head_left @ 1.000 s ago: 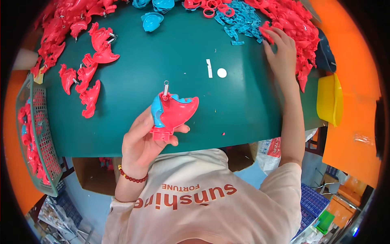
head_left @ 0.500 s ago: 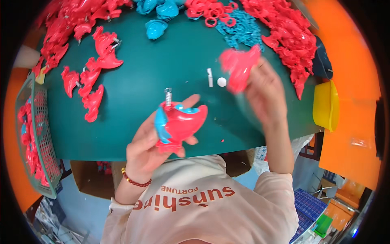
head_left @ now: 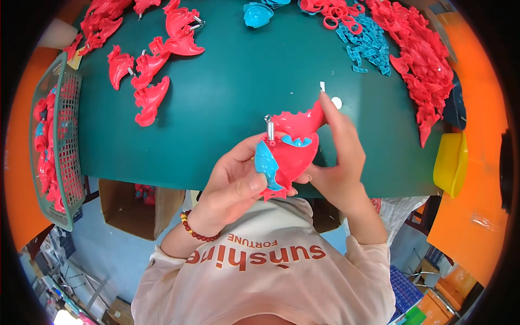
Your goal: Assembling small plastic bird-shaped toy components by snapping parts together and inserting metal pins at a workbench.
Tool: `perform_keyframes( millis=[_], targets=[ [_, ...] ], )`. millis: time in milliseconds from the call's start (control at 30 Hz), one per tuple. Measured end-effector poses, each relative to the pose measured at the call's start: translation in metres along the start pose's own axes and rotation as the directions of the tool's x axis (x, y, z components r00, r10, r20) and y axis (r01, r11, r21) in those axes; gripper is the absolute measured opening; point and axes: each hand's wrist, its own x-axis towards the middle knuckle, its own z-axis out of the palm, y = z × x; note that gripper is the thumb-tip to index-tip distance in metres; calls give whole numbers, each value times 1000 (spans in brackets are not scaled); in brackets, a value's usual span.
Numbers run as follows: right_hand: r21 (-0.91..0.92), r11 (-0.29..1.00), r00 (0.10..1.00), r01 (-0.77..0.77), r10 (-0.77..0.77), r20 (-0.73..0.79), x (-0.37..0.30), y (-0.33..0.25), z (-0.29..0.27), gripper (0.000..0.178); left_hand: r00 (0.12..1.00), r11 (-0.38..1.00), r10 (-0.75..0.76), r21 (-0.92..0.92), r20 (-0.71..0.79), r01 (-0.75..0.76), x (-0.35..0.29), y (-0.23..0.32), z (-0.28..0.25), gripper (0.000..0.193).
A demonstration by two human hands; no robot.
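Observation:
My left hand (head_left: 233, 187) is closed around a curved, glossy red plastic shell (head_left: 297, 162), held just above the table's near edge. A blue plastic piece (head_left: 265, 162) lines its left side, and a smaller blue toothed piece (head_left: 297, 142) sits at its upper rim. From the top of the shell a metal spring (head_left: 270, 130) stands up. Pinched in my right hand (head_left: 344, 162) is a second red shell (head_left: 298, 122), partly hidden behind the first. The two shells overlap in view; whether they touch, I cannot tell.
Several red shells (head_left: 151, 97), some with springs, lie at left on the green table (head_left: 216, 119). Blue small parts (head_left: 368, 46), red rings (head_left: 338, 19) and a red heap (head_left: 417, 70) are far right. A green basket (head_left: 67, 141) stands left, a yellow bin (head_left: 449, 165) right.
My right hand has come left and brought its red shell behind the one in my left hand. The table's contents have shifted right and up in view.

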Motion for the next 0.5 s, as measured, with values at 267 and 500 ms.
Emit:
perform_keyframes(
  millis=[267, 500],
  targets=[
    [581, 782, 963, -225, 88, 255, 4, -9, -14, 83, 966, 854, 239, 451, 100, -258, -1, 2, -12, 55],
    [529, 832, 968, -166, 36, 248, 4, -5, -10, 87, 942, 827, 273, 452, 197, -334, 0, 1, -8, 51]
  ],
)
